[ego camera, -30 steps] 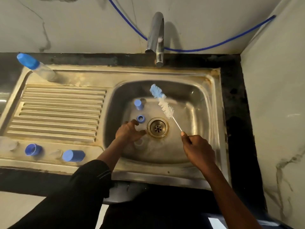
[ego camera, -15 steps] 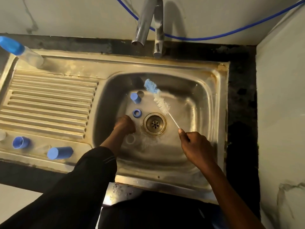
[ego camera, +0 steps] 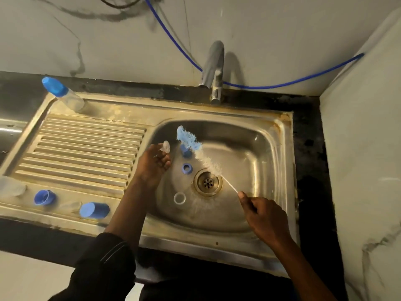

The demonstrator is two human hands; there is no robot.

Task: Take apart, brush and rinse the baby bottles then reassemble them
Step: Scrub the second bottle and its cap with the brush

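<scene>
Steel sink (ego camera: 258, 144): the left hand (ego camera: 152, 165), lifted from the basin floor since a moment ago, pinches a clear teat (ego camera: 166, 147) in its fingers above the sink's left side. The right hand (ego camera: 265, 218) has its fingers clamped on the handle of the brush (ego camera: 189, 142), whose bristles slant over the drain (ego camera: 207, 182).

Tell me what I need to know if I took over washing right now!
Left hand pinches a clear teat over the sink. Right hand grips the brush by its handle, bristles near the teat.
In the basin: blue cap, blue ring, clear ring.
On the drainboard: capped bottle standing at the back; second ring, second cap and clear parts at the front.
Done: loose parts look taken apart; capped bottle is whole.
Left: brush the teat and the rest, rinse, reassemble.
</scene>
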